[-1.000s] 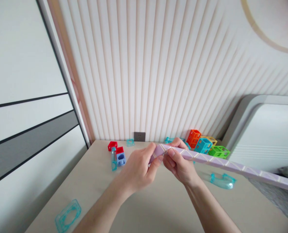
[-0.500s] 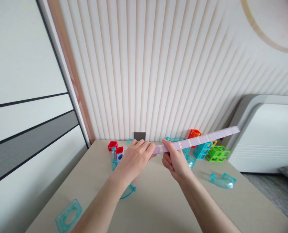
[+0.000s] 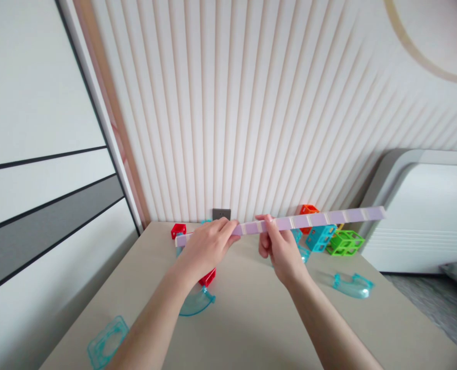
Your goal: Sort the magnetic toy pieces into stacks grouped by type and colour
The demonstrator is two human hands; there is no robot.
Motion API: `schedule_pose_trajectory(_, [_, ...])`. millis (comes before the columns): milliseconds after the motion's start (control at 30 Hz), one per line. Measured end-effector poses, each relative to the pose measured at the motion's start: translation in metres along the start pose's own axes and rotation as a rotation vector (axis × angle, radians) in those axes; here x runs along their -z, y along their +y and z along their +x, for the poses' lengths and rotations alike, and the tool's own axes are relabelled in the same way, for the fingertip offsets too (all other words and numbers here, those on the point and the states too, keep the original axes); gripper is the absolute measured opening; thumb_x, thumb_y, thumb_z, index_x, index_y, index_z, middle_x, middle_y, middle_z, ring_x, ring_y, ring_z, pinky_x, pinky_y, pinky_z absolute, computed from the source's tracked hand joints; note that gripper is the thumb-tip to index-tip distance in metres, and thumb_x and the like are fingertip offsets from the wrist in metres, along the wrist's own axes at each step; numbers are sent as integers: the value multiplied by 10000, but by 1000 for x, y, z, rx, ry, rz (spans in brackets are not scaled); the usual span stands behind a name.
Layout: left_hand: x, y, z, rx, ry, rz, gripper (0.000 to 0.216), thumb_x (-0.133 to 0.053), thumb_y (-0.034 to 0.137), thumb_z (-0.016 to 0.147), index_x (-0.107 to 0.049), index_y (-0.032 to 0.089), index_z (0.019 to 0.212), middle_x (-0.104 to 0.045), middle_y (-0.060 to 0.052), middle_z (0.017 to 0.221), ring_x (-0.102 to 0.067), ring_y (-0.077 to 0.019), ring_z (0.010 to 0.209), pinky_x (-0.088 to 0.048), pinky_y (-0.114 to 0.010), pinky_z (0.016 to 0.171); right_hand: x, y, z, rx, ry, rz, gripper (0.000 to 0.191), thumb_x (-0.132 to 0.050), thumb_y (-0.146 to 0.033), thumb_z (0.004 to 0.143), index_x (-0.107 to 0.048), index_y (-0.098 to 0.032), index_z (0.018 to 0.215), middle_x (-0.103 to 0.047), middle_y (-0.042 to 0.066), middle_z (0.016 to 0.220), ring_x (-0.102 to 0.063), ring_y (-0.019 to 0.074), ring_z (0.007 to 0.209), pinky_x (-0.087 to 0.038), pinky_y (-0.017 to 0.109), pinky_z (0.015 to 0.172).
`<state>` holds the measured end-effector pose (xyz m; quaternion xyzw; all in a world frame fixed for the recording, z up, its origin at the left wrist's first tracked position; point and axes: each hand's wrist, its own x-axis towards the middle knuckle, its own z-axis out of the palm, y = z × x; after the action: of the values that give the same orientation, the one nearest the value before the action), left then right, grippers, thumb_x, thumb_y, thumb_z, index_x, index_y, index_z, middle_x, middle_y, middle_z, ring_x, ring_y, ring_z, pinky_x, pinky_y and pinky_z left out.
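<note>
A long, narrow lilac strip (image 3: 317, 220), marked with pale crossbands, is raised above the table and runs nearly level, its right end slightly higher. My left hand (image 3: 211, 244) is closed over its left part, hiding a stretch of it. My right hand (image 3: 280, 249) grips it right of the middle, with the thumb along the front and the index finger showing above. Below my left forearm lie a red block (image 3: 208, 278) and a clear blue curved track piece (image 3: 197, 304), both partly covered. Another red block (image 3: 178, 230) sits just beyond the strip's left end.
At the back right of the table (image 3: 244, 329) stand orange (image 3: 309, 209), blue (image 3: 320, 238) and green (image 3: 346, 243) open-frame blocks. A clear blue curved piece (image 3: 354, 285) lies at right, a flat blue frame (image 3: 107, 343) at front left. A ribbed wall (image 3: 228, 113) rises behind.
The strip has turned closer to level and its left end now shows past my left hand. My left hand has shifted slightly left, and the red block under that arm has come into view.
</note>
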<state>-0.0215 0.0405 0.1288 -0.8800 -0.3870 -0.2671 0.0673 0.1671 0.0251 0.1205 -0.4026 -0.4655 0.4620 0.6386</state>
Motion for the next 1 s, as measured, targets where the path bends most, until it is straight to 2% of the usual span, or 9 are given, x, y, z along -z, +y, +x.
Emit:
schedule_pose_trajectory(67, [3, -8, -1, 14, 25, 40, 188, -455, 291, 1011, -515, 209, 1169, -652, -57, 1006, -650, -236, 931, -523, -363, 776, 5, -7, 5, 43, 102, 122, 421, -698, -585, 793, -636, -190, 928, -403, -96, 501, -361, 72, 381, -261, 209, 370])
schedule_pose_trajectory(200, [5, -12, -2, 17, 61, 87, 222, -471, 286, 1003, -498, 187, 1199, -640, -80, 1062, -631, -255, 991, -519, -406, 842, 7, -11, 7, 57, 166, 230, 380, -724, -543, 789, -652, -183, 888, -401, -92, 492, -332, 59, 387, -236, 200, 372])
schedule_pose_trajectory(333, [1, -3, -1, -24, 60, 79, 309, -472, 436, 989, -519, 191, 1170, -640, -69, 1006, -656, -234, 926, -540, -346, 753, 0, -5, 1, 42, 84, 169, 388, -693, -545, 819, -672, -171, 923, -433, -81, 465, -348, 68, 378, -239, 207, 372])
schedule_pose_trajectory(467, [-3, 1, -2, -77, 93, 98, 296, -429, 438, 1006, -544, 180, 1093, -657, -44, 864, -666, -198, 790, -525, -297, 646, -1, -3, -2, 48, 53, 100, 403, -665, -567, 830, -668, -169, 887, -428, -83, 415, -348, 70, 340, -237, 209, 356])
schedule_pose_trajectory(667, [-3, -4, -4, -138, 117, 42, 304, -416, 433, 1011, -530, 165, 1099, -687, -59, 881, -688, -208, 812, -551, -322, 675, 2, -6, -3, 49, 28, 69, 411, -625, -575, 856, -659, -165, 847, -403, -86, 360, -323, 67, 296, -219, 206, 334])
schedule_pose_trajectory(800, [2, -1, -3, -77, 46, -7, 255, -450, 399, 1006, -533, 179, 1103, -691, -63, 928, -685, -233, 870, -542, -347, 718, 1, -5, -5, 71, 15, 55, 388, -614, -544, 884, -670, -160, 894, -401, -89, 376, -329, 68, 309, -221, 203, 343])
schedule_pose_trajectory(867, [6, 0, -3, -32, 6, -54, 205, -464, 363, 1006, -537, 193, 1094, -693, -53, 942, -685, -237, 887, -529, -342, 719, 0, -5, -6, 69, -26, 73, 373, -610, -525, 897, -671, -166, 976, -421, -87, 408, -353, 72, 337, -243, 202, 362])
schedule_pose_trajectory(1000, [12, -1, -3, 34, -49, -163, 152, -473, 349, 999, -546, 223, 1045, -689, -11, 886, -684, -214, 810, -490, -307, 659, 1, -5, -6, 75, -124, 81, 356, -656, -467, 885, -639, -194, 1113, -509, -70, 504, -419, 85, 414, -316, 212, 424])
